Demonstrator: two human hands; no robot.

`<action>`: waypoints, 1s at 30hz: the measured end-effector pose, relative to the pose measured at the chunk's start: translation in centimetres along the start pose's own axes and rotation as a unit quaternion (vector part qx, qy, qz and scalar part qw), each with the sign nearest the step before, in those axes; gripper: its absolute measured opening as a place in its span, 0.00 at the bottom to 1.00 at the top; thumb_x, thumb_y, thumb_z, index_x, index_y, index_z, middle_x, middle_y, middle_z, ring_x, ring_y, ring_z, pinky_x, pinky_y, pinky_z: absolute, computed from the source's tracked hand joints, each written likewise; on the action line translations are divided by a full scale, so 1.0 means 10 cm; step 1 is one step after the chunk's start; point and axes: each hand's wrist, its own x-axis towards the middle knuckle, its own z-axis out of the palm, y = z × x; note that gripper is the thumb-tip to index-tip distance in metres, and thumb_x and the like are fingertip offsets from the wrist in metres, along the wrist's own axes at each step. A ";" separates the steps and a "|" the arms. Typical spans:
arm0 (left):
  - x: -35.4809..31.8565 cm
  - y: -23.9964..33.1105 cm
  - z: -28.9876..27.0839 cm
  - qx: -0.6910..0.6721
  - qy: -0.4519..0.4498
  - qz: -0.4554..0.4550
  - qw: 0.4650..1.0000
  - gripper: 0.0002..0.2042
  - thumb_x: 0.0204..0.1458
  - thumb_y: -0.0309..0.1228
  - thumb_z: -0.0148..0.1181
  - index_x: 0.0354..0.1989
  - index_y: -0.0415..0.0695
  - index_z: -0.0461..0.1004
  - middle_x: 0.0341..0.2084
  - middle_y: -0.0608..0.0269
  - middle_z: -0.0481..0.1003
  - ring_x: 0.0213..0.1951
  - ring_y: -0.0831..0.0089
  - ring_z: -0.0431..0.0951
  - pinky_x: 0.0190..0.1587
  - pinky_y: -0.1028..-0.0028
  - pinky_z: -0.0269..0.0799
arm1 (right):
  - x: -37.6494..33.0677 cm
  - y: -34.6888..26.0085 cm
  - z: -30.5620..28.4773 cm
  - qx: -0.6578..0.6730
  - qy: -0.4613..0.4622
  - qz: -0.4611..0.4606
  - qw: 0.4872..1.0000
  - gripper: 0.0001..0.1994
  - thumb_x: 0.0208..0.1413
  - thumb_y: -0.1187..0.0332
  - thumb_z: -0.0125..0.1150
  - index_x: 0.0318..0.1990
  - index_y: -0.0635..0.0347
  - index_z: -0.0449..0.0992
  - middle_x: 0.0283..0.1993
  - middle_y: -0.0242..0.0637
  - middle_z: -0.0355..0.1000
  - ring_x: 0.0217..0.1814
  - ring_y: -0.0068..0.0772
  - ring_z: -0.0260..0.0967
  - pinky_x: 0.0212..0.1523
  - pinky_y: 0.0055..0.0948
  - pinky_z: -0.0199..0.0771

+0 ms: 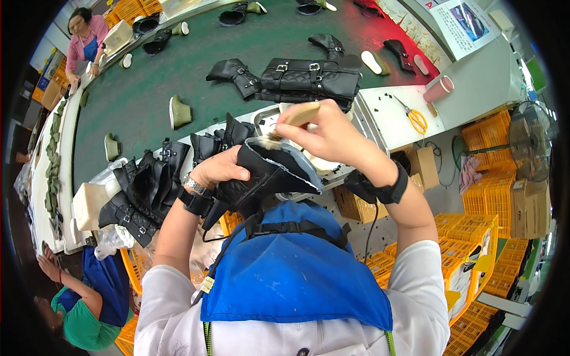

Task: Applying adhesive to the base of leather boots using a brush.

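My left hand [222, 169] is closed around a black quilted boot upper [258, 178], whose wide opening with a pale inner edge faces up. In my right hand [329, 133] is a brush with a light wooden handle [304, 114]. Its bristles touch the rim of the boot upper near my left fingers. Beyond my right hand a metal tray [360, 127] is partly hidden by my arm. Several black boot uppers [154, 184] lie in a heap left of my left hand. More black buckled uppers [303, 77] are stacked just past the tray.
A green conveyor belt [148, 98] carries green ankle boots [180, 113] and black boots. At right are orange-handled scissors [417, 120], a pink cup [438, 89] and a fan [534, 142]. Yellow crates [469, 237] stand at my right. Co-workers [89, 314] are at left and far left.
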 end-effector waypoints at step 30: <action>-0.25 0.16 0.48 0.008 0.498 0.310 0.810 0.23 0.47 0.30 0.62 0.52 0.38 0.64 0.46 0.60 0.70 0.47 0.68 0.70 0.52 0.70 0.64 | -0.49 0.39 0.64 -0.026 0.072 0.027 0.997 0.08 0.54 0.69 0.52 0.39 0.61 0.71 0.35 0.41 0.69 0.43 0.41 0.66 0.51 0.34 0.59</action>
